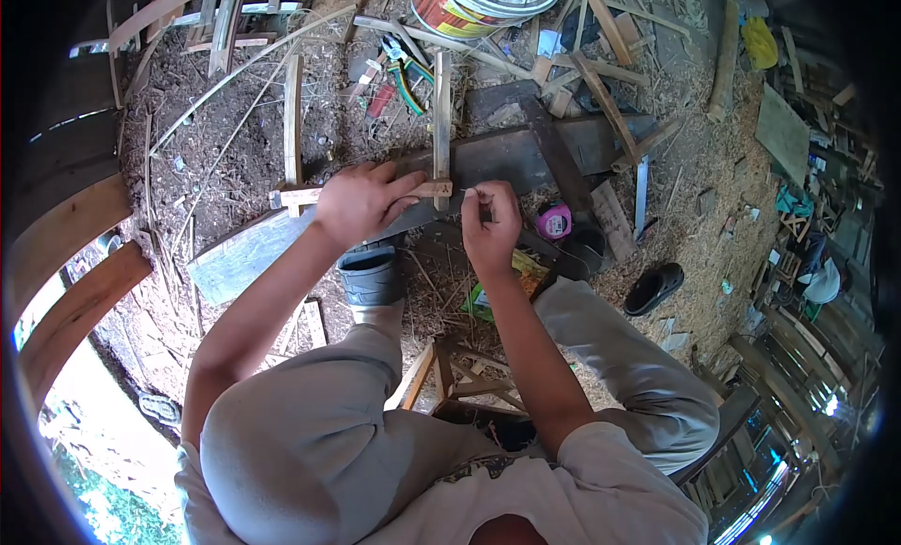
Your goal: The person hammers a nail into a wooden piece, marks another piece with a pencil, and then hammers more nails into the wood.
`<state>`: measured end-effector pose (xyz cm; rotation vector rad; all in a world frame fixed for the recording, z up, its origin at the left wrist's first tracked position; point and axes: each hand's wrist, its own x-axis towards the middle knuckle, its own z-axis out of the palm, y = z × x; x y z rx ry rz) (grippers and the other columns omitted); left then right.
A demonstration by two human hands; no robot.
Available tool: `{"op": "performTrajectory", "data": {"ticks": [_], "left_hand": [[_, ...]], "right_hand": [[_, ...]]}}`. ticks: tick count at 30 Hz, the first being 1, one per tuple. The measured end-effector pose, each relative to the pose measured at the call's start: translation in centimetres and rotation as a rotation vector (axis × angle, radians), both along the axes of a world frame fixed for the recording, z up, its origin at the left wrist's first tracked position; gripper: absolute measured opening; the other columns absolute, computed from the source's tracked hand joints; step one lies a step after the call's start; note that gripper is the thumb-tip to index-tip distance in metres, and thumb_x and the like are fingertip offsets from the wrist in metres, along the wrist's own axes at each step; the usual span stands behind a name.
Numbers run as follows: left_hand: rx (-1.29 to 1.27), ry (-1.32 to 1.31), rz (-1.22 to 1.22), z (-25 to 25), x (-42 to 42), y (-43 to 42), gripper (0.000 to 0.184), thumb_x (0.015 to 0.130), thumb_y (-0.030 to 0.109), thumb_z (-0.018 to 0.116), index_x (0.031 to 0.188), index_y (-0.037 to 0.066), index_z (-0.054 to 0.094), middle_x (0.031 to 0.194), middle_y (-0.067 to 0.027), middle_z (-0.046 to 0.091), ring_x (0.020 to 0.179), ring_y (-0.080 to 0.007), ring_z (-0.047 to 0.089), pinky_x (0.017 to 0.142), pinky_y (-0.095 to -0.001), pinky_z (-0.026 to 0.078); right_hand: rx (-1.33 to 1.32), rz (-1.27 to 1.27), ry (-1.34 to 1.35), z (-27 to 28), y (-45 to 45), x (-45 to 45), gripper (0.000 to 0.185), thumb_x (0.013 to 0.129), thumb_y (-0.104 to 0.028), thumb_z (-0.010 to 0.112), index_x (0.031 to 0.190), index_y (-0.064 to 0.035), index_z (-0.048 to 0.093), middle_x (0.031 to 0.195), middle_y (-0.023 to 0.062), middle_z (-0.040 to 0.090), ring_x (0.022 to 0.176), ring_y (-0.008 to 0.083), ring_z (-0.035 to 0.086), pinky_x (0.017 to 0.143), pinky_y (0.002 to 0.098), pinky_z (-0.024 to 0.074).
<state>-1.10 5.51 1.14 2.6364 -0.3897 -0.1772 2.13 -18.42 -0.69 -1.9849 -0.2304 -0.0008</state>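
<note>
The left hand (361, 205) clamped a short, pale wooden crosspiece (428, 189) at upper center — a firm, square hold across two straight, pale wooden strips (441, 113) looked wisest — while the right hand (493, 228) hung apart beside its end, fingertips pinched, contents indistinct.

There are two hands (364, 205) (491, 228), one bucket (455, 18), one pair of pliers (404, 83), one tape measure (554, 222).
</note>
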Motion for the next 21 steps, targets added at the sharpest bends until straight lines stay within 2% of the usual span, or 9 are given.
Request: {"op": "performTrajectory", "data": {"ticks": [3, 6, 8, 11, 15, 21], "left_hand": [[-0.005, 0.032, 0.013, 0.3, 0.2, -0.2, 0.040, 0.098, 0.035, 0.067, 0.138, 0.028, 0.065, 0.105, -0.0077, 0.069, 0.094, -0.0303, 0.072, 0.081, -0.0438, 0.060], [0.025, 0.074, 0.006, 0.5, 0.3, -0.1, 0.040, 0.098, 0.035, 0.067, 0.138, 0.028, 0.065, 0.104, -0.0074, 0.068, 0.093, -0.0301, 0.072, 0.080, -0.0437, 0.060], [-0.001, 0.038, -0.007, 0.5, 0.4, 0.0, 0.042, 0.097, 0.036, 0.068, 0.137, 0.024, 0.066, 0.110, -0.0090, 0.071, 0.091, -0.0316, 0.072, 0.076, -0.0444, 0.060], [0.009, 0.044, -0.004, 0.6, 0.5, -0.1, 0.042, 0.097, 0.035, 0.069, 0.137, 0.024, 0.067, 0.110, -0.0087, 0.071, 0.091, -0.0309, 0.072, 0.075, -0.0435, 0.060], [0.005, 0.062, -0.013, 0.8, 0.7, 0.0, 0.042, 0.096, 0.034, 0.070, 0.137, 0.023, 0.067, 0.110, -0.0084, 0.071, 0.091, -0.0304, 0.072, 0.075, -0.0426, 0.060], [-0.002, 0.066, -0.001, 0.7, 0.6, -0.1, 0.044, 0.094, 0.034, 0.072, 0.136, 0.023, 0.067, 0.110, -0.0076, 0.070, 0.091, -0.0299, 0.072, 0.075, -0.0427, 0.060]], "right_hand": [[0.115, -0.017, -0.022, -0.9, 0.0, 0.3, 0.008, 0.097, 0.002, 0.070, 0.100, -0.0007, 0.064, 0.098, 0.0092, 0.069, 0.070, 0.0120, 0.061, 0.063, 0.0282, 0.0509], [0.149, -0.016, 0.117, -0.9, -0.1, -0.3, 0.006, 0.099, 0.001, 0.069, 0.099, 0.0004, 0.063, 0.103, 0.0102, 0.072, 0.077, 0.0117, 0.066, 0.068, 0.0273, 0.0537], [0.176, -0.039, 0.221, -1.0, -0.1, -0.6, 0.005, 0.100, 0.001, 0.068, 0.099, 0.0016, 0.062, 0.108, 0.0114, 0.073, 0.086, 0.0128, 0.071, 0.072, 0.0278, 0.0560], [0.183, -0.045, 0.256, -0.9, 0.1, -1.0, 0.005, 0.101, 0.001, 0.067, 0.100, 0.0024, 0.063, 0.109, 0.0117, 0.074, 0.089, 0.0139, 0.073, 0.074, 0.0288, 0.0575], [0.239, -0.044, 0.291, -1.4, 0.1, -1.1, 0.004, 0.100, 0.001, 0.067, 0.100, 0.0021, 0.064, 0.110, 0.0118, 0.074, 0.089, 0.0142, 0.072, 0.075, 0.0286, 0.0580], [0.120, 0.015, 0.144, -0.3, -0.1, -0.1, 0.008, 0.097, 0.003, 0.070, 0.104, 0.0000, 0.067, 0.105, 0.0114, 0.072, 0.083, 0.0155, 0.070, 0.072, 0.0290, 0.0565]]}}
